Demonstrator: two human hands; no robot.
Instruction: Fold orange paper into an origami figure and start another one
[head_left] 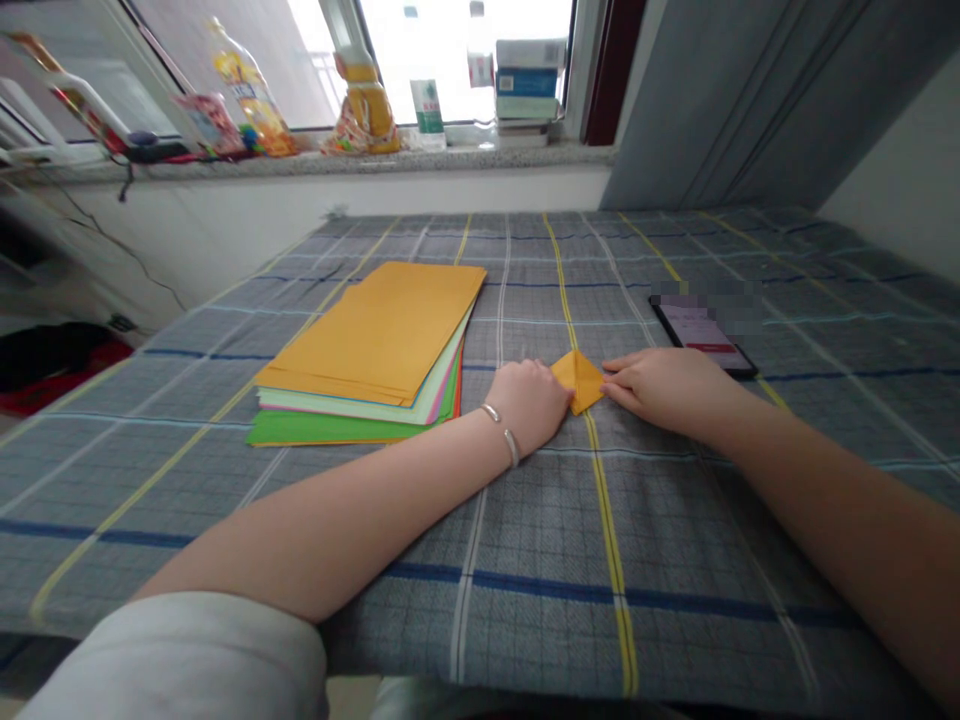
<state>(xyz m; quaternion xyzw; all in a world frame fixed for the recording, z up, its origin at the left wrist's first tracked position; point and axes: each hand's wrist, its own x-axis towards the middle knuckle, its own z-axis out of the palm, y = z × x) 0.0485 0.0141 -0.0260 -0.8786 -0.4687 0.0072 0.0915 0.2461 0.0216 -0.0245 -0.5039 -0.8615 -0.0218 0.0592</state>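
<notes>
A small folded piece of orange paper (577,382), diamond-shaped with a crease down its middle, lies on the checked tablecloth. My left hand (529,402), with a silver bracelet at the wrist, is closed at the paper's left corner, its thumb on the edge. At the opposite corner, my right hand (651,388) pinches the paper between thumb and fingers. The paper's left and right tips are partly hidden by my fingers. Left of my hands sits a stack of coloured paper (375,330), orange on top, with white, green and other sheets showing below.
A phone (701,335) with a lit screen lies just beyond my right hand. The grey checked tablecloth (360,610) covers the table. Along the windowsill (300,168) stand an orange drink bottle (255,95), a yellow-capped jug (367,100) and stacked boxes (529,85).
</notes>
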